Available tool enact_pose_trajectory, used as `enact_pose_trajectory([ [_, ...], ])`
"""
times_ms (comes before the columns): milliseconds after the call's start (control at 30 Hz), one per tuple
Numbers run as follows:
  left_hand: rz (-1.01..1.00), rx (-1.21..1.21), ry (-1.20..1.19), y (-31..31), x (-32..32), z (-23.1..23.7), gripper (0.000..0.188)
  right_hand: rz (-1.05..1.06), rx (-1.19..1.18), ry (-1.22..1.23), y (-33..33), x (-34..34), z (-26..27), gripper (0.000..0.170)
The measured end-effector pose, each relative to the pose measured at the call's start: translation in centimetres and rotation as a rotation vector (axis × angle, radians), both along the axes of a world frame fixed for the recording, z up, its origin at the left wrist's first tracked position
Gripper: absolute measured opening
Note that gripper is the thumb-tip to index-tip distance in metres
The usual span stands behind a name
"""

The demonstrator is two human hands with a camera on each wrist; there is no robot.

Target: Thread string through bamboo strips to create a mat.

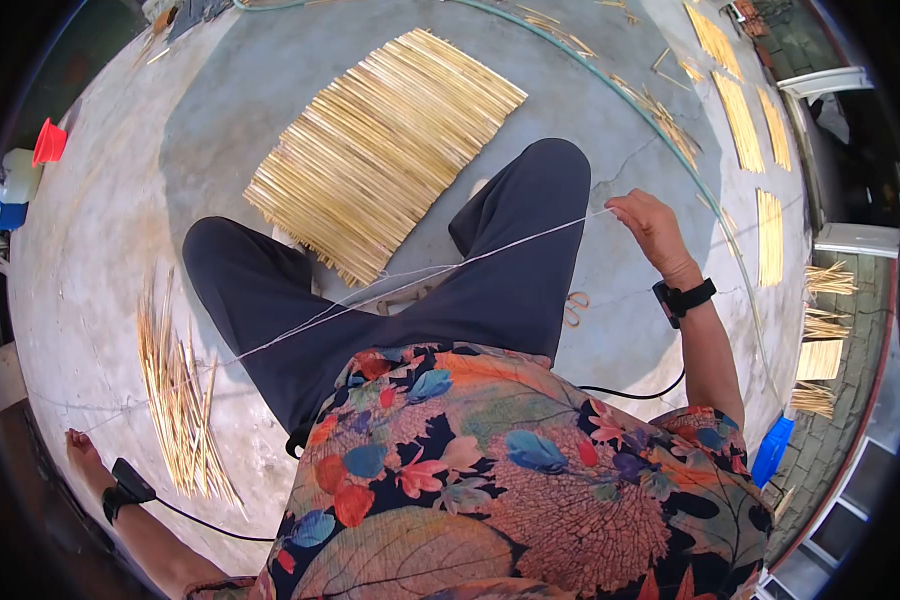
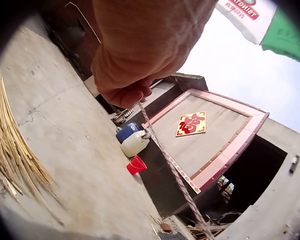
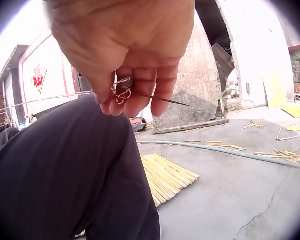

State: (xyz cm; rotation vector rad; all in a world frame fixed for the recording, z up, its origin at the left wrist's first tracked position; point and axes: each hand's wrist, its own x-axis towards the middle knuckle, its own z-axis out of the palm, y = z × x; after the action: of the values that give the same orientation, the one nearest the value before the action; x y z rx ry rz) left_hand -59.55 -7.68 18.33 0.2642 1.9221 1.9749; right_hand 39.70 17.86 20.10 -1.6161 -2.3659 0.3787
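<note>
A thin twisted string (image 1: 515, 243) stretches across the person's lap from one hand to the other, with a looser strand sagging beside it. Out at the far left, the left hand (image 1: 88, 458) pinches one end; its wrist view shows the string (image 2: 177, 177) leaving the fingertips. The right hand (image 1: 652, 232), raised beyond the right knee, holds the other end. In the right wrist view its curled fingers also grip a dark pointed needle (image 3: 175, 102), with a small coil and looped string at the fingertips. A mat of pale reed sticks (image 1: 385, 150) lies ahead of the knees.
Loose thin sticks (image 1: 175, 400) are piled left of the left leg. Scissors (image 1: 575, 308) lie beside the right thigh. A green hose (image 1: 635, 105) curves over the concrete, with stick bundles (image 1: 770, 235) farther right. A red bucket (image 1: 49, 142) stands at the far left.
</note>
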Motion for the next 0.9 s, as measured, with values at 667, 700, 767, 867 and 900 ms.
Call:
enact_pose_trajectory([
  [667,0.114,-0.203,0.047,-7.2,-1.7,0.3,0.017,-0.334,-0.706,0.473,-4.3,2.5,-6.6,0.030],
  [700,0.064,-0.239,0.038,-9.2,-4.0,0.0,0.017,-0.335,-0.749,0.529,-4.6,2.8,-6.7,0.028],
  [767,0.104,-0.394,0.227,-8.7,-1.9,1.9,0.016,-0.351,-0.764,0.545,-5.0,3.2,-6.4,0.025],
  [867,0.061,-0.834,0.591,-9.5,0.6,4.0,0.015,-0.353,-0.783,0.556,-5.8,4.1,-5.8,0.023],
  [900,0.021,-1.059,0.743,-9.6,1.6,4.9,0.015,-0.349,-0.792,0.560,-6.0,4.3,-5.7,0.022],
])
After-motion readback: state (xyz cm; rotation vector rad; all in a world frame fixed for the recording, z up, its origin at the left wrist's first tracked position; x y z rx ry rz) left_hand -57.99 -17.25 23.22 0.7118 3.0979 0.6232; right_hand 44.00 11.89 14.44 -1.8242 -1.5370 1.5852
